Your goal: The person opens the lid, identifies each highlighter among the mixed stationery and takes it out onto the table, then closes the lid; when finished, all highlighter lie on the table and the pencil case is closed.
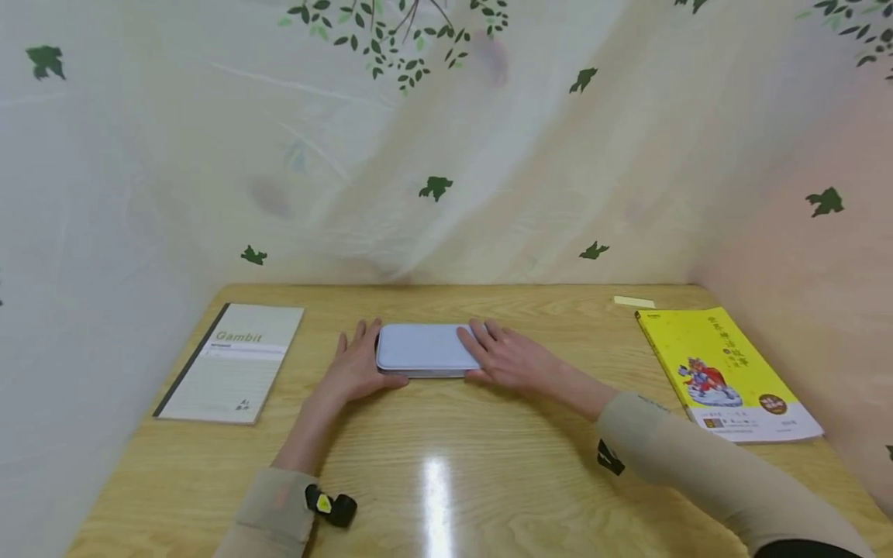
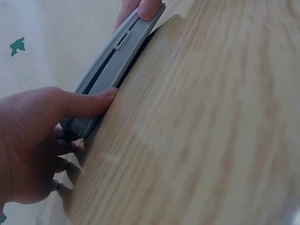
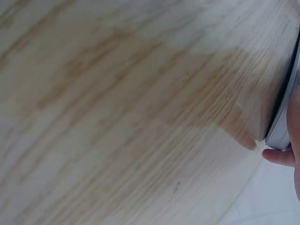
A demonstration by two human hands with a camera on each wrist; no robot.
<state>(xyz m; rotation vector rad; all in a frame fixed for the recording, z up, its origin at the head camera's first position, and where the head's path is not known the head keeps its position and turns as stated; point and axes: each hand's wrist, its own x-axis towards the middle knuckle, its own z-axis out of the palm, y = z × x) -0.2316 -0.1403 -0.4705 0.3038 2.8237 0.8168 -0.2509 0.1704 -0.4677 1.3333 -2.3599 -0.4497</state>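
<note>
A light blue zip case (image 1: 418, 347) with rounded corners lies flat near the back middle of the table. My left hand (image 1: 357, 370) holds its left end, thumb along the front side and fingers round toward the back. From the right, my right hand (image 1: 512, 358) grips the other end, fingers over the top and thumb at the front edge. In the left wrist view the grey side of the case (image 2: 105, 70) shows a zip with a pull tab (image 2: 122, 40). Only a corner of the case (image 3: 280, 133) appears in the right wrist view.
A pale Gambit notebook (image 1: 240, 372) with a dark spine lies at the table's left. On the right sits a yellow book (image 1: 725, 364), with a small pale strip (image 1: 634, 301) behind it. A leaf-patterned curtain (image 1: 488, 232) stands behind the wooden table (image 1: 530, 465).
</note>
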